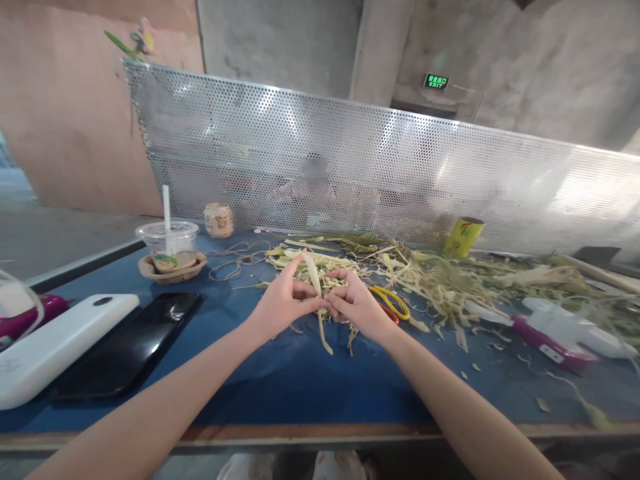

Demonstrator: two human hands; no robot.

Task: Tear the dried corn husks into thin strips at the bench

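My left hand (283,298) and my right hand (356,303) meet over the middle of the blue table. Between them is a pale green-yellow strip of dried leaf (314,272), standing up past the left thumb, with a narrow tail hanging below. The left thumb and fingers pinch it, the index finger stretched upward along it. The right thumb and fingertips close on it from the other side, nearly touching the left thumb. Under and behind the hands lies a heap of shredded leaf strips (400,267). Scissors with yellow and red handles (393,303) rest beside my right hand.
On the left are a black phone (130,347), a white power bank (65,343) and a lidded plastic cup (170,243) with a straw. A twine ball (219,221), yellow can (463,237) and purple glue gun (550,343) lie around. A perforated metal screen (260,140) stands behind; a person shows through it.
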